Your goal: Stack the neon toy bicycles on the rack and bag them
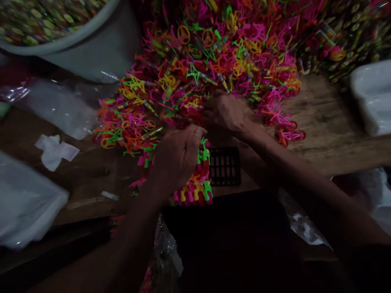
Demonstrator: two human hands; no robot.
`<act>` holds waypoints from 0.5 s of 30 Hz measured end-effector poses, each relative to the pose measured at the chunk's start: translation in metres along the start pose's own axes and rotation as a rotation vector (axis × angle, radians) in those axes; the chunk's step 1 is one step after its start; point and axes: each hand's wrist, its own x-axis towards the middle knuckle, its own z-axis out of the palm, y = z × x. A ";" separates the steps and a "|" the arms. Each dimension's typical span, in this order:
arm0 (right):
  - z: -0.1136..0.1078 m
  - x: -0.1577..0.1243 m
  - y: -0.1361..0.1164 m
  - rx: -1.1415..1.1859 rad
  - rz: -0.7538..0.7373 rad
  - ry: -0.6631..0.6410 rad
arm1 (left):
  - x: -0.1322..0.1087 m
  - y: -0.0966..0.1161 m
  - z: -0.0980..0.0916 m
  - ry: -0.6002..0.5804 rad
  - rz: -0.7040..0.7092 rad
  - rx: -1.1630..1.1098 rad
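A large heap of small bright plastic toy bicycle parts (210, 61) in pink, yellow, orange and green spreads over the wooden table. My left hand (180, 156) is closed at the heap's near edge, thumb pressed against the curled fingers; whatever it holds is hidden. Below and beside it, rows of little coloured plastic pieces (195, 191) stand close together, partly covered by the hand. My right hand (229, 110) reaches into the near side of the heap, its fingers dark and blurred among the pieces. A black slotted tray (226, 167) lies between my forearms.
A big pale tub (100, 49) full of small colourful items stands at the upper left. More such items (351, 40) lie at the upper right, near a white plastic bundle (374, 95). Clear plastic bags (58, 106), a paper scrap (56, 152) and a white package (27, 199) are at left.
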 end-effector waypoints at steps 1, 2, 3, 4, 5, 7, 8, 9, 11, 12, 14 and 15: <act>-0.008 -0.007 0.002 -0.021 0.023 -0.007 | 0.000 0.000 0.000 -0.009 0.020 0.026; -0.015 -0.012 0.004 -0.044 0.045 -0.011 | 0.001 0.000 0.001 -0.013 0.042 0.065; -0.020 -0.017 0.004 -0.060 0.061 -0.002 | 0.002 0.000 0.002 -0.014 0.060 0.115; -0.024 -0.020 0.002 -0.069 0.065 0.020 | 0.002 0.001 0.004 -0.010 0.071 0.169; -0.026 -0.021 0.000 -0.071 0.059 0.050 | 0.003 0.001 0.005 -0.006 0.073 0.219; -0.028 -0.021 -0.008 -0.066 0.056 0.071 | 0.004 0.003 0.007 -0.017 0.060 0.287; -0.028 -0.020 -0.012 -0.063 0.070 0.047 | 0.005 0.004 0.007 -0.033 0.045 0.301; -0.028 -0.020 -0.016 -0.064 0.095 0.018 | 0.005 0.005 0.008 -0.050 0.029 0.306; -0.031 -0.022 -0.020 -0.074 0.155 0.012 | 0.007 0.007 0.008 -0.073 -0.022 0.312; -0.033 -0.025 -0.021 -0.087 0.176 0.040 | 0.008 0.009 0.007 -0.077 -0.058 0.316; -0.038 -0.035 -0.018 -0.119 0.186 0.092 | 0.010 0.013 0.006 -0.085 -0.130 0.321; -0.041 -0.040 -0.016 -0.131 0.185 0.090 | 0.011 0.015 0.006 -0.093 -0.155 0.322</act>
